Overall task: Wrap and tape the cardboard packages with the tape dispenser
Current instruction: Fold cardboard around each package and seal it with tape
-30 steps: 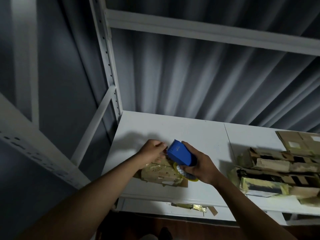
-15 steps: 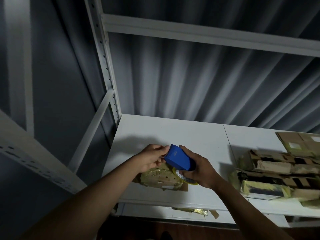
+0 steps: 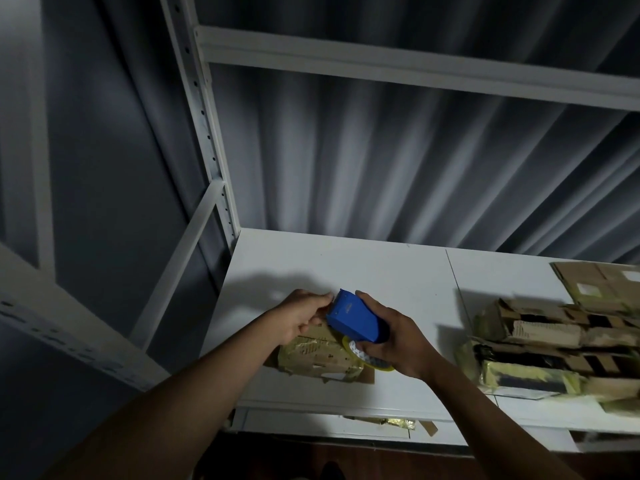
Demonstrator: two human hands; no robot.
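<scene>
My right hand grips a blue tape dispenser with a yellowish tape roll under it, held just above the white shelf. My left hand has its fingers curled at the dispenser's toothed front edge; whether it pinches the tape end is not visible. A flat cardboard package covered in yellowish tape lies on the shelf beneath both hands, partly hidden by them.
A pile of several taped cardboard packages fills the shelf's right side. A white upright post and a diagonal brace stand at the left. A lower shelf holds tape scraps. Grey curtain behind.
The dispenser has lifted slightly and tilted, its toothed front now pointing up toward my left hand. My left hand has shifted a little and stays at the dispenser's front edge.
</scene>
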